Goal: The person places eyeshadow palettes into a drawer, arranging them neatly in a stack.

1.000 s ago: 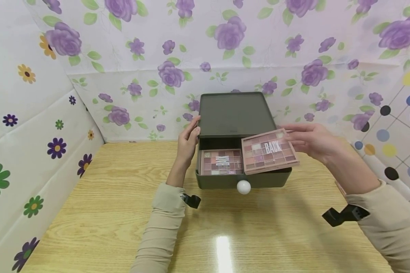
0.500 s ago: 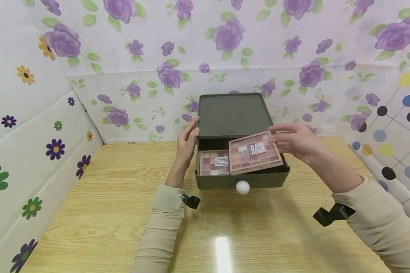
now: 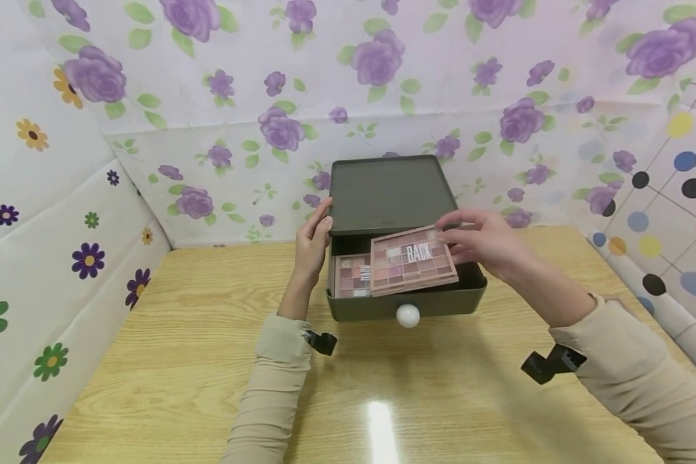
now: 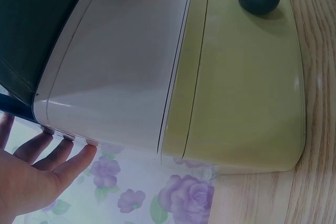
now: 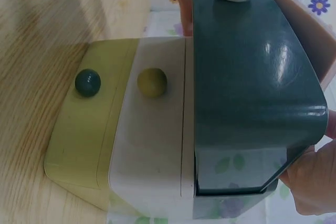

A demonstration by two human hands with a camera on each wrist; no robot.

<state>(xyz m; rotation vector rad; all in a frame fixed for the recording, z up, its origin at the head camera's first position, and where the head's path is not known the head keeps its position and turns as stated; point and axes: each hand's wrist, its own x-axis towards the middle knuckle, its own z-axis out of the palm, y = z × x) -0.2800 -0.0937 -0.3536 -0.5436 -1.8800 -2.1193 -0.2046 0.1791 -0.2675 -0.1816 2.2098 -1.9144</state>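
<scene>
A dark green drawer (image 3: 365,308) with a white knob (image 3: 408,316) stands pulled out from a small drawer cabinet (image 3: 391,193). In it, at the left, lies a pink eyeshadow palette (image 3: 350,277) marked "BACK". My right hand (image 3: 481,241) pinches a second, matching eyeshadow palette (image 3: 412,261) by its right edge. That palette is tilted over the drawer and covers part of the first one; its edge (image 5: 310,27) shows above the drawer front in the right wrist view. My left hand (image 3: 312,248) rests against the cabinet's left side, fingers extended along it in the left wrist view.
Below the dark drawer sit a white drawer (image 5: 152,140) with a yellow knob and a yellow drawer (image 5: 79,135) with a green knob, both closed. The cabinet stands on a wood-grain table (image 3: 220,361). Flowered cloth (image 3: 232,180) hangs behind and at the left, dotted cloth at the right.
My right hand has brought the held palette leftward over the drawer, covering more of the palette inside. My left hand stays on the cabinet's side.
</scene>
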